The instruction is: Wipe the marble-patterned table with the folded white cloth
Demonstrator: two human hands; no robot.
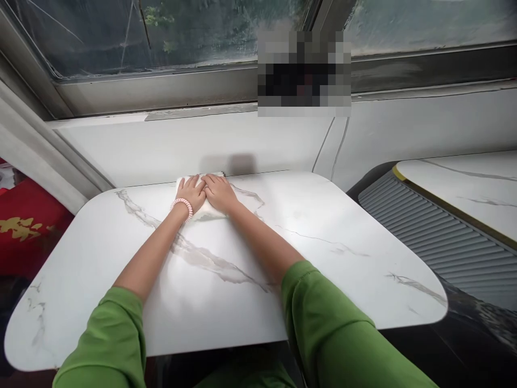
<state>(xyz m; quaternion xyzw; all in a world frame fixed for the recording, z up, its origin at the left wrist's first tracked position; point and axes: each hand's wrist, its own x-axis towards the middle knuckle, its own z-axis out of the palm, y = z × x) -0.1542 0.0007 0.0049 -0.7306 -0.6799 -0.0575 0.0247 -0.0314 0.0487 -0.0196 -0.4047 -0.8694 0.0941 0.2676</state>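
Observation:
A pale cream cloth (208, 211) lies on the white marble-patterned table (226, 312), close to its far edge by the wall. My left hand (191, 193), with a pink coiled band at the wrist, rests flat on the cloth with its fingers spread. Beside it my right hand (219, 192) also presses on the cloth, palm down, fingers stretched toward the left hand. The two hands touch at the fingertips. They cover much of the cloth's middle.
A window frame (161, 91) and white wall (141, 151) stand behind the table. Two thin cables (323, 144) hang down the wall. At right is a second table (464, 183) with a ribbed grey side; red fabric (32, 226) is at left.

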